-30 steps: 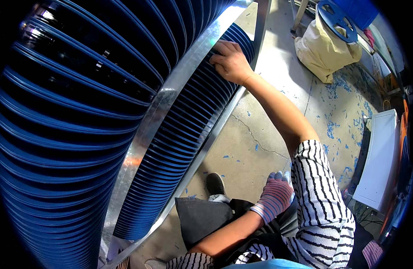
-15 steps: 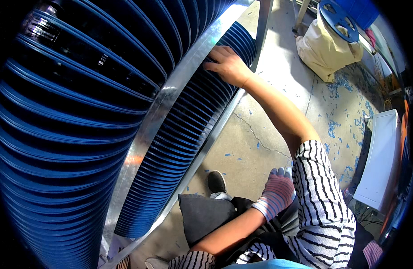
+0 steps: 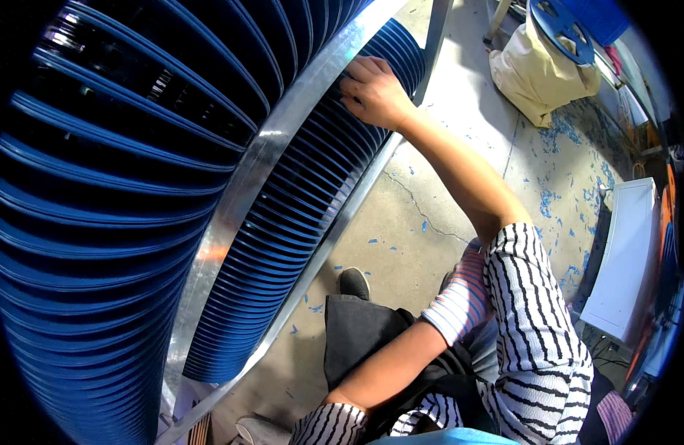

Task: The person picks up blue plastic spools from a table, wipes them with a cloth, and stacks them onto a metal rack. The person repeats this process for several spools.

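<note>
My bare right hand [image 3: 377, 93] reaches to the far end of a row of thin blue plastic reels [image 3: 264, 289] standing on edge in the lower tier of a metal rack. Its fingers are bent in over the reel rims, and the fingertips are partly hidden among them. My left hand [image 3: 464, 293], in a striped knit glove, is held under my right upper arm, close to the elbow. The sleeve and arm cover most of its fingers.
A larger row of blue reels [image 3: 97, 245] fills the left, behind the rack's metal rail [image 3: 231, 200]. A cream sack [image 3: 538, 78] with a blue slotted disc [image 3: 561, 31] on top stands far right. A white cabinet [image 3: 622, 259] is at right. Blue scraps litter the concrete floor [image 3: 401, 252].
My right hand has shifted slightly away along the reels, its fingers more curled. My left hand has moved up and further under my right arm, hiding its fingers.
</note>
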`<state>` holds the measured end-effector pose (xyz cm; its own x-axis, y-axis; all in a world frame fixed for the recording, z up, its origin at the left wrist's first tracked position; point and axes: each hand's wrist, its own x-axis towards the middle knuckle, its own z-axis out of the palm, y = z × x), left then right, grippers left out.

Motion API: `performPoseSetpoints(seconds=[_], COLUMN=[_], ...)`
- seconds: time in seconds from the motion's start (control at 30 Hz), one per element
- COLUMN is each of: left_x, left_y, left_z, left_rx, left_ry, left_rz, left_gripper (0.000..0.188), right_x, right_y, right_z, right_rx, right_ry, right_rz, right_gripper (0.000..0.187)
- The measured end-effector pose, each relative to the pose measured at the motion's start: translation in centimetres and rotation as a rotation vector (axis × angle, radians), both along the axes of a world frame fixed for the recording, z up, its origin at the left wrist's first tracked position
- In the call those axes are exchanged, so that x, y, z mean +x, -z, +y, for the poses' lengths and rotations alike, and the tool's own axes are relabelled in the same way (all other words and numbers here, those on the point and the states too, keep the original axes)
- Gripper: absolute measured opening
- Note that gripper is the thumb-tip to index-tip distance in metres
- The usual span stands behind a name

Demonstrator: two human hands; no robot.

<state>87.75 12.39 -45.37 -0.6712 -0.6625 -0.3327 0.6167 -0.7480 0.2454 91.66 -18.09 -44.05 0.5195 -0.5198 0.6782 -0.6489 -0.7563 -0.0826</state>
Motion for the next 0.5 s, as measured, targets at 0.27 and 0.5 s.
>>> performPoseSetpoints(seconds=[0.27,0.5], left_x=[4.0,3.0], left_y=[-7.8,-4.4], left_z=[-4.6,-4.5], left_rx=[0.367,0.484], left_ry=[0.225,0.337], left_rz=[0.031,-0.074], left_gripper=[0.061,0.06], right_x=[0.3,0.1], right_y=[1.3,0.4], right_z=[-0.2,1.4], right_rx=[-0.041,0.032], right_ry=[-0.147,-0.102], right_rz=[0.029,0.082], right_gripper=[0.016,0.011])
